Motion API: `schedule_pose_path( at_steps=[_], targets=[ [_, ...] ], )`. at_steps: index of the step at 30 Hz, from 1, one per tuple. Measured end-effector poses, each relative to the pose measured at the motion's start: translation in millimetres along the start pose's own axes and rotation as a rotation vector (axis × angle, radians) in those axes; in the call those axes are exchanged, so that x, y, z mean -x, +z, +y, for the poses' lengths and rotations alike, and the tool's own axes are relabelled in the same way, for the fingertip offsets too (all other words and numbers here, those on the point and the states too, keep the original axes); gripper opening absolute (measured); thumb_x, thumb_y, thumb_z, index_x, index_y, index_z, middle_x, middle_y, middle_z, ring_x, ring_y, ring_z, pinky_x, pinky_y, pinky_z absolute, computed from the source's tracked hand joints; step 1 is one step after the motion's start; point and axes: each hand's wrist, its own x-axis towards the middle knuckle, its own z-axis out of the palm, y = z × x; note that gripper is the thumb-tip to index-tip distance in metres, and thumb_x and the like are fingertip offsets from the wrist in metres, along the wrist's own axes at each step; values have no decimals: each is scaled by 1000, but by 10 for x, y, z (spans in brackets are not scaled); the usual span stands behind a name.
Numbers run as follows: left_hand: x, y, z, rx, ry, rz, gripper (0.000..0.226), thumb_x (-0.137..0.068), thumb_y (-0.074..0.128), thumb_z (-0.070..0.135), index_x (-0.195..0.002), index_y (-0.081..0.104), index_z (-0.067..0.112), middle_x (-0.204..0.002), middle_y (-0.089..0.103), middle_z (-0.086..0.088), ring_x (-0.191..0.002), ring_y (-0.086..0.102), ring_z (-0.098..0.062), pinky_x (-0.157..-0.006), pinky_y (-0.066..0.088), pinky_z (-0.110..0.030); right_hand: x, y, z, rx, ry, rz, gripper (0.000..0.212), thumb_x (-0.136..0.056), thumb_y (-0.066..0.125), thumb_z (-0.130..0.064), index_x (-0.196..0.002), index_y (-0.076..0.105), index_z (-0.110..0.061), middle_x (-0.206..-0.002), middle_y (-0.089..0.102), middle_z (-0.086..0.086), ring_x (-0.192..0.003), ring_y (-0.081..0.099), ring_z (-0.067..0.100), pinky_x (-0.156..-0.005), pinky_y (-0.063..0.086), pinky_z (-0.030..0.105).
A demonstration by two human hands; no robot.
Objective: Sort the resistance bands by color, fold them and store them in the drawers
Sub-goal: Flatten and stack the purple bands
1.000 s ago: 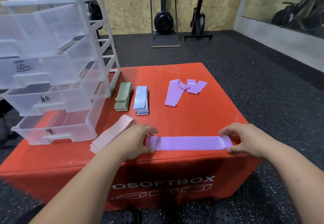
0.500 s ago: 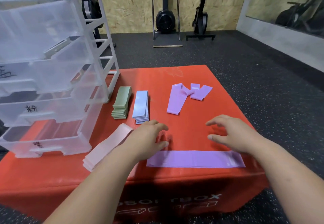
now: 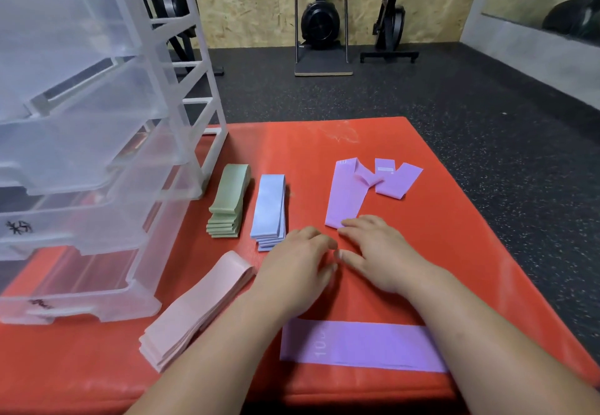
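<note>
A purple band [image 3: 360, 346] lies flat along the near edge of the red box [image 3: 454, 252], under my forearms. My left hand [image 3: 297, 268] and right hand [image 3: 376, 252] hover side by side over the box's middle, fingers relaxed, holding nothing. My right fingertips reach the near end of a long purple band [image 3: 345, 193]. Two more purple bands [image 3: 394, 179] lie crumpled behind it. Stacks of green bands [image 3: 229, 201], blue bands [image 3: 269, 210] and pink bands [image 3: 198, 310] sit to the left. The clear plastic drawer unit [image 3: 97, 141] stands at far left.
The drawers are pulled partly out and carry black marks on their fronts. Dark rubber floor surrounds the box. Gym machines [image 3: 321, 21] stand against the wooden back wall.
Both hands let go of the flat purple band and moved forward and together toward the purple bands at the back. The camera came closer.
</note>
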Motion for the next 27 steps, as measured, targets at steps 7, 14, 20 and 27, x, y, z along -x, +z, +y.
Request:
schedule_pose_path(
  at_steps=[7, 14, 20, 27],
  targets=[
    [22, -110, 9, 20, -50, 43, 30, -96, 63, 36, -127, 65, 34, -118, 63, 10, -116, 59, -17, -92, 51, -39, 169, -257, 29, -266, -65, 252, 10, -83, 80, -31, -90, 75, -36, -88, 74, -19, -85, 68, 3, -82, 56, 39],
    [114, -189, 150, 15, -67, 62, 24, -97, 64, 36, -120, 66, 32, -112, 64, 11, -110, 62, -17, -87, 54, -41, 719, -606, 375, -346, 15, 159, 42, -74, 81, -4, -96, 65, -37, -84, 72, -17, -80, 68, 8, -78, 57, 37],
    [180, -193, 292, -1, -79, 61, 24, -98, 63, 37, -122, 67, 32, -113, 65, 11, -110, 62, -17, -86, 54, -38, 1130, -676, 896, -60, 259, 115, 39, -68, 75, -9, -81, 65, -44, -90, 71, -20, -88, 68, 8, -83, 57, 38],
    [132, -84, 383, -7, -103, 22, 27, -97, 63, 37, -123, 66, 31, -117, 63, 8, -114, 60, -21, -89, 54, -41, 1030, -608, 829, -112, 260, 223, 50, -77, 64, -3, -114, 72, -36, -130, 64, -8, -118, 61, 23, -104, 48, 40]
  ],
)
